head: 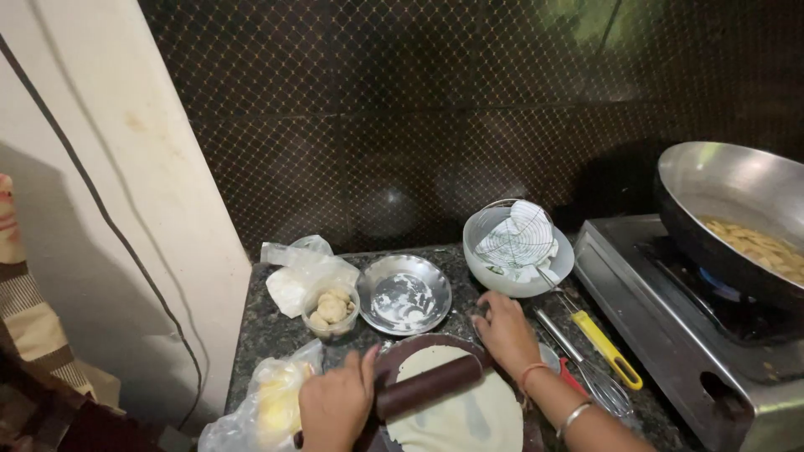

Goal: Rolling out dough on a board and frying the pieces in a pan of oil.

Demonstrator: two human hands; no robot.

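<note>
Head view looks down at a dark speckled stone counter (268,331). Far right sits a big silver metal pan (729,197) with pale food frying, on a steel gas stove (670,335). At the bottom middle lies a round, flat, pale sheet of dough (469,414) on a dark round board (402,351). A dark brown wooden rolling pin (427,387) lies across the dough. The left hand (335,406) is wrapped around its left end. The right hand (505,333) lies flat on its right end, fingers spread a little. Above them sit a white bowl (502,272) with a wire skimmer, a small steel plate (404,295) dusted with flour, and a little clear cup of dough balls (331,310).
</note>
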